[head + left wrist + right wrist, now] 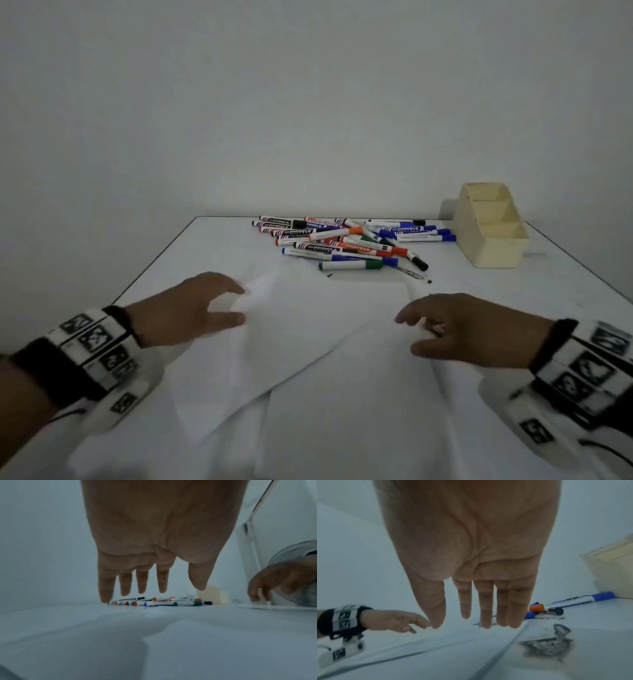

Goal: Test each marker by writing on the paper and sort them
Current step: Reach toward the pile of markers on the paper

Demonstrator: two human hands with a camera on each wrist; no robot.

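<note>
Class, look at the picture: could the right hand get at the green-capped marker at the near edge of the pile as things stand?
Probably yes. The right hand is open and holds nothing, and only flat paper lies between it and the green-capped marker.

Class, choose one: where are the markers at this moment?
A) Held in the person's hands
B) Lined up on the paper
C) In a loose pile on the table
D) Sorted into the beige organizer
C: the markers lie heaped on the table, beside the organizer.
</note>
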